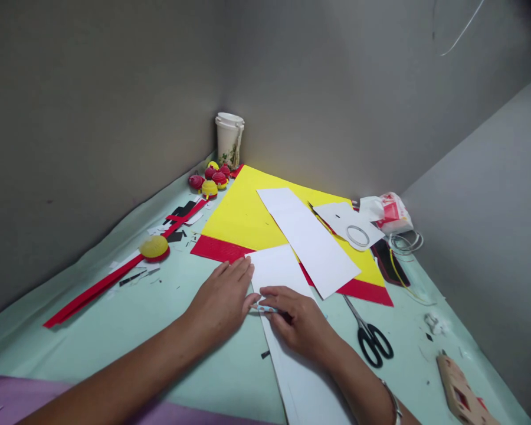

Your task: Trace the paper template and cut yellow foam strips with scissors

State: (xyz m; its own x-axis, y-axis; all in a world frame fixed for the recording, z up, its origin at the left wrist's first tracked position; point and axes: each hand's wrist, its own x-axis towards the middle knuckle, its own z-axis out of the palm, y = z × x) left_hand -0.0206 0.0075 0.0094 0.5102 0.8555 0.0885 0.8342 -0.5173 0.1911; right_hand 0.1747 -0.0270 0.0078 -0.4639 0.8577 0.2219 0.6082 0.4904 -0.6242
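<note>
A long white paper strip (278,268) lies on the pale green table surface (159,319) and runs toward me. My left hand (223,301) lies flat beside the strip's left edge, fingers stretched out and touching the paper. My right hand (298,319) rests on the strip with its fingers closed round a small light blue tool (265,308), perhaps a pen or knife, whose tip points left at the paper's edge. A second white sheet (312,239) lies across a yellow corrugated sheet (243,215) that covers a red sheet (216,248).
Black-handled scissors (369,333) lie right of my right hand. A long red strip (110,277), a yellow-and-red paper ball (154,248) and paper scraps are at left. A paper cup (229,140) stands in the corner by several small red and yellow balls (210,180). Tape ring (357,236), plastic bag (389,212), cardboard piece (462,395).
</note>
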